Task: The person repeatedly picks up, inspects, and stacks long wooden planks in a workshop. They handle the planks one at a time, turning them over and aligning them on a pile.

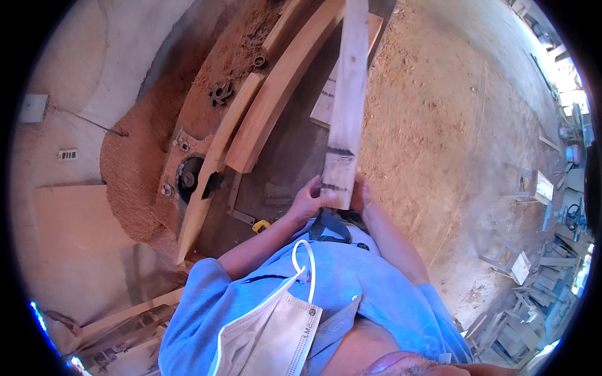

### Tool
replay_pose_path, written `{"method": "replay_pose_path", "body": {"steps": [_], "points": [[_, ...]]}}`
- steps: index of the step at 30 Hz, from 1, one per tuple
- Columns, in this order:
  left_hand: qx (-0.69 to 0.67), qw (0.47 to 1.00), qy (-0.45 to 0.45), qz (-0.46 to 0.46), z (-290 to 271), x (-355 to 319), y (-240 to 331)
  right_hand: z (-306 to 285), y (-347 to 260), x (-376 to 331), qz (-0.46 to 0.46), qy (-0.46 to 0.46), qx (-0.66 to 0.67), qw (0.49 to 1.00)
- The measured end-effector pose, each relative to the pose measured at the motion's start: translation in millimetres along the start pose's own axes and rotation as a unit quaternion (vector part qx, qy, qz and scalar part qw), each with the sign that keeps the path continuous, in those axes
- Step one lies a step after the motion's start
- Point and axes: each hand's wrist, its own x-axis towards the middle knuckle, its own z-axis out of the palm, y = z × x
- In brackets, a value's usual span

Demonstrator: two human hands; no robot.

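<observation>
A long, pale wooden board [348,94] with dark marks across its near part runs away from my waist. My left hand [306,199] grips its near end from the left, thumb toward the top face. My right hand [362,193] is closed along the opposite side of the same end; part of its fingers is hidden by the board. Under the board, a shorter marked piece of wood [323,105] lies at a slant on the dark machine table [276,182]. A thick curved timber [279,94] rests just left of the board.
Left of the curved timber, a curved wooden fence [213,163] borders a round opening with a spindle [189,177]. A toothed cutter head [221,93] sits amid sawdust. A yellow tape measure [261,226] and a metal square [236,203] lie near my left forearm. Stools [533,187] and wood scraps stand far right.
</observation>
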Motion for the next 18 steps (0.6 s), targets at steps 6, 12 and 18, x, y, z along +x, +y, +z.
{"method": "replay_pose_path", "body": {"steps": [6, 12, 18], "points": [[-0.187, 0.98, 0.029, -0.052, -2, -15, -7, 3, -23, 1, -0.116, 0.074, -0.304, 0.943], [-0.213, 0.966, 0.141, 0.046, -2, -10, -29, -32, -76, -35, -0.115, 0.167, -0.27, 0.941], [-0.309, 0.914, 0.255, 0.068, -4, -9, -48, -48, -151, -27, -0.085, 0.202, -0.243, 0.945]]}}
